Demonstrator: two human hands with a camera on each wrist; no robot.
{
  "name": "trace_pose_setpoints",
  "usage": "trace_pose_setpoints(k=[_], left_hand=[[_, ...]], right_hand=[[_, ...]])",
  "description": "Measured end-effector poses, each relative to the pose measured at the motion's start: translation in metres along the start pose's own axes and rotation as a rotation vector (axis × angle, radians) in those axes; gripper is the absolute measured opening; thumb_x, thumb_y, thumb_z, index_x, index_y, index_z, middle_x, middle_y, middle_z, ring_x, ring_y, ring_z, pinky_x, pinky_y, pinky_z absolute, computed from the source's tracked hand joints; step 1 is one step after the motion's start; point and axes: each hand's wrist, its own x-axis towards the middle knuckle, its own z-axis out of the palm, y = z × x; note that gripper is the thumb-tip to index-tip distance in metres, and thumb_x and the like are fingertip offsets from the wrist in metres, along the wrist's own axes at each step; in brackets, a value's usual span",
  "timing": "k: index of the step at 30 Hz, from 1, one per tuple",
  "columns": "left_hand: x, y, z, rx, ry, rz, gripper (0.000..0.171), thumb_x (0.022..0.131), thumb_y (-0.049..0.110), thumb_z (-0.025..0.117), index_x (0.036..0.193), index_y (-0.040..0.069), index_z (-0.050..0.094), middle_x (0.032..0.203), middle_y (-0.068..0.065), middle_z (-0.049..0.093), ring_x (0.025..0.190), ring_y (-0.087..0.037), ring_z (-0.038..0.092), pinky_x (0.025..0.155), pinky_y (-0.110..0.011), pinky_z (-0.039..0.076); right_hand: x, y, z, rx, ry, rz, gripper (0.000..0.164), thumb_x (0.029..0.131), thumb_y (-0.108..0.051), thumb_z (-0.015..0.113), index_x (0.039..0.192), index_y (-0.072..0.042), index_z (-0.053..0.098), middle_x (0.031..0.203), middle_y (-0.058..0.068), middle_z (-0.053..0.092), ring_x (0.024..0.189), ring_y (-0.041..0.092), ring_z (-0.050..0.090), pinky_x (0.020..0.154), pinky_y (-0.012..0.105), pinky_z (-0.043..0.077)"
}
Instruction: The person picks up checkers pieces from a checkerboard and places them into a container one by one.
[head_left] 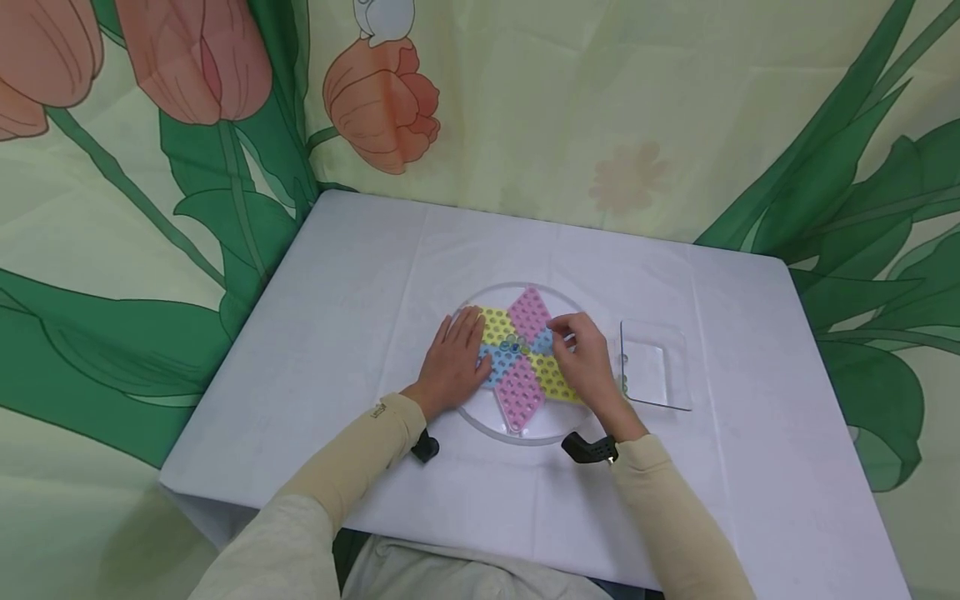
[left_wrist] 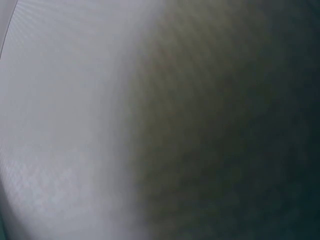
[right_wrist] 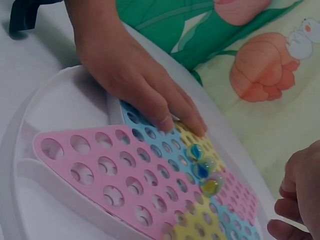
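A Chinese checkers board (head_left: 521, 397) with pink, yellow and blue hole-dotted sections lies on a round white base. Several clear glass marbles (right_wrist: 202, 167) with coloured swirls sit in a cluster at its middle. My left hand (head_left: 454, 357) rests on the board's left side, fingers stretched toward the yellow section and thumb over the blue one. Over the right side is my right hand (head_left: 583, 354), thumb and forefinger brought together above the blue section, the other fingers curled. I cannot tell whether a marble is between those fingertips. The left wrist view is mostly dark blur.
Right of the board stands a clear plastic box (head_left: 655, 367) with a few marbles against its left wall. A white cloth covers the table (head_left: 360, 275). Behind it hangs a curtain (head_left: 540, 108) printed with tulips.
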Motion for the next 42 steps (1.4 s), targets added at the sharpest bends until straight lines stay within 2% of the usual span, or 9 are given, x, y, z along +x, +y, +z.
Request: trace_pose_setpoints(k=[5, 12, 22, 31, 38, 42], left_hand=[[0.001, 0.0, 0.001, 0.003, 0.005, -0.001, 0.07, 0.102, 0.043, 0.029, 0.159, 0.006, 0.012, 0.168, -0.01, 0.008, 0.156, -0.025, 0.003, 0.128, -0.043, 0.001], [0.0, 0.0, 0.0, 0.02, -0.012, -0.004, 0.07, 0.103, 0.044, 0.028, 0.159, 0.005, 0.011, 0.168, -0.011, 0.006, 0.156, -0.025, 0.003, 0.128, -0.044, 0.003], [0.0, 0.0, 0.001, 0.037, -0.013, -0.002, 0.071, 0.103, 0.044, 0.029, 0.159, 0.005, 0.011, 0.168, -0.011, 0.007, 0.156, -0.026, 0.003, 0.128, -0.044, 0.003], [0.002, 0.001, 0.0, 0.04, 0.0, -0.001, 0.07, 0.103, 0.044, 0.03, 0.159, 0.005, 0.011, 0.168, -0.011, 0.007, 0.156, -0.026, 0.004, 0.128, -0.044, 0.002], [0.001, 0.001, 0.0, 0.037, 0.013, 0.001, 0.07, 0.103, 0.044, 0.031, 0.159, 0.005, 0.013, 0.168, -0.011, 0.009, 0.156, -0.026, 0.006, 0.128, -0.044, 0.003], [0.001, 0.001, 0.001, 0.038, 0.011, 0.0, 0.07, 0.103, 0.044, 0.03, 0.159, 0.005, 0.013, 0.168, -0.011, 0.009, 0.156, -0.026, 0.006, 0.128, -0.044, 0.004]], right_hand=[[0.0, 0.001, 0.009, 0.014, -0.043, 0.017, 0.016, 0.092, 0.003, 0.059, 0.106, 0.001, 0.065, 0.101, 0.014, 0.064, 0.091, 0.023, 0.061, 0.075, 0.032, 0.055], [-0.002, 0.003, 0.02, 0.04, -0.111, 0.069, 0.016, 0.092, 0.001, 0.058, 0.107, -0.002, 0.064, 0.101, 0.012, 0.063, 0.092, 0.021, 0.059, 0.078, 0.03, 0.053], [-0.004, 0.005, 0.037, 0.033, -0.141, 0.064, 0.013, 0.092, -0.001, 0.062, 0.104, -0.003, 0.064, 0.098, 0.012, 0.064, 0.089, 0.021, 0.059, 0.076, 0.03, 0.051], [-0.004, 0.003, 0.04, 0.003, -0.141, 0.064, 0.015, 0.09, 0.001, 0.062, 0.104, -0.003, 0.065, 0.1, 0.011, 0.063, 0.092, 0.022, 0.06, 0.078, 0.033, 0.052], [-0.003, 0.004, 0.042, -0.015, -0.117, 0.027, 0.015, 0.085, 0.004, 0.065, 0.099, 0.0, 0.067, 0.095, 0.013, 0.061, 0.089, 0.025, 0.059, 0.076, 0.035, 0.052], [-0.003, 0.004, 0.042, -0.038, -0.134, 0.045, 0.015, 0.086, 0.002, 0.066, 0.101, -0.001, 0.066, 0.097, 0.012, 0.061, 0.091, 0.024, 0.058, 0.08, 0.035, 0.052]])
